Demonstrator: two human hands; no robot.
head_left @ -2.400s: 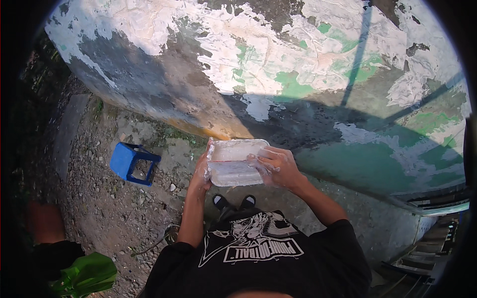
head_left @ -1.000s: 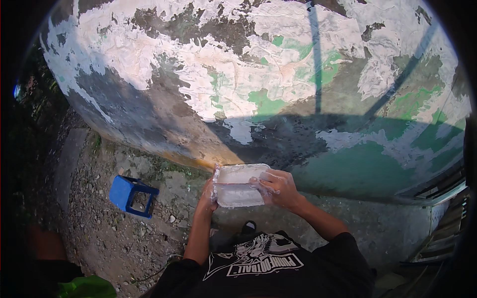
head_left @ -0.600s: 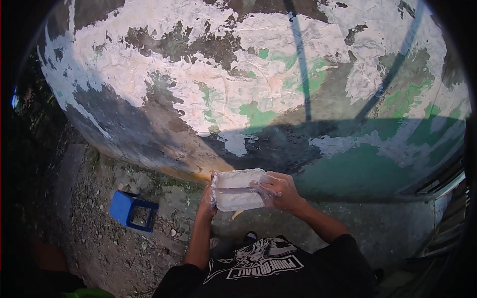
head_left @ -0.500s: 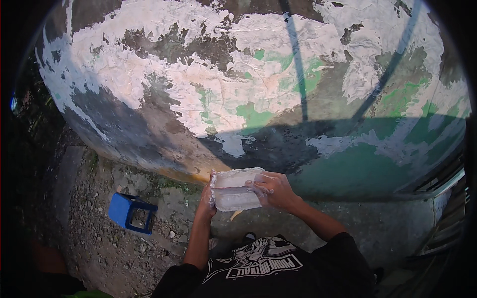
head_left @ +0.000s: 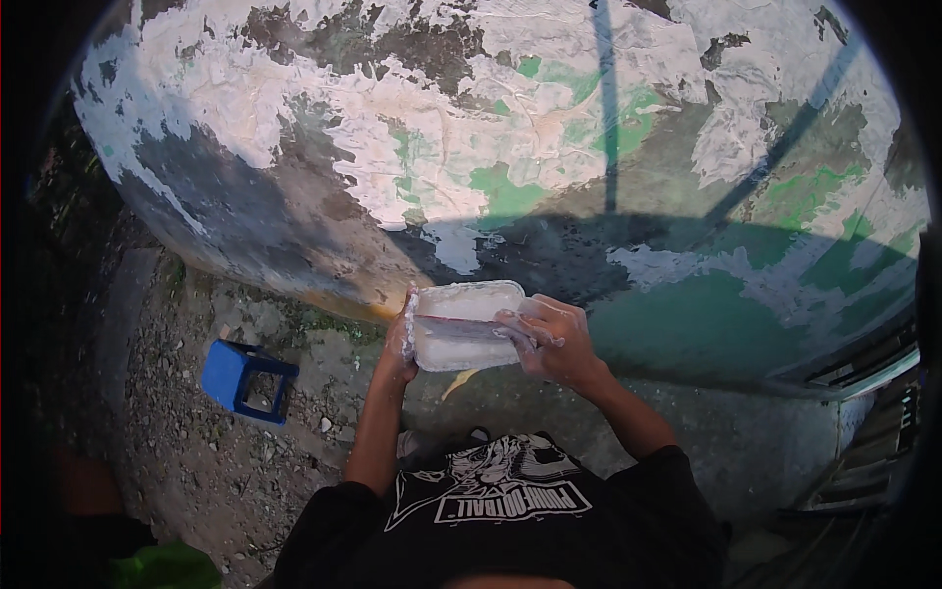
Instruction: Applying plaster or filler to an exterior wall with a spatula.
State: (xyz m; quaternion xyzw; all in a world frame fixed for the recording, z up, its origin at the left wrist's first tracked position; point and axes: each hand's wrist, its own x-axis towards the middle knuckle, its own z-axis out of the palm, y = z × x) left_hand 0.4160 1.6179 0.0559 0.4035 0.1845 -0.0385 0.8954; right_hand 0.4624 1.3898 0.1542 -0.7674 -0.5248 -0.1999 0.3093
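Note:
A white rectangular plastic tub (head_left: 478, 294), its rim smeared with white paste, is held out in front of my body. My left hand (head_left: 401, 342) grips its left end. A flat, paste-coated scraper blade (head_left: 459, 329) lies across the tub's opening, pointing left toward that hand. Its other end is in the closed, paste-spotted fingers of my right hand (head_left: 555, 336), at the tub's right side. The handle is mostly hidden by those fingers. Beyond my hands stands a wall (head_left: 687, 324) with patchy white filler over green paint and bare grey render.
A blue plastic stool (head_left: 247, 381) lies or stands on the gravelly ground (head_left: 186, 432) to the left. A yellowish strip (head_left: 458, 383) shows on the ground below the tub. Something green (head_left: 167, 567) is at the lower left, and a slatted structure (head_left: 873, 442) is at the right.
The whole view has shifted, so wall, stool and hands appear higher. My right hand has turned and drawn slightly right; more of the tub's inside shows around the blade.

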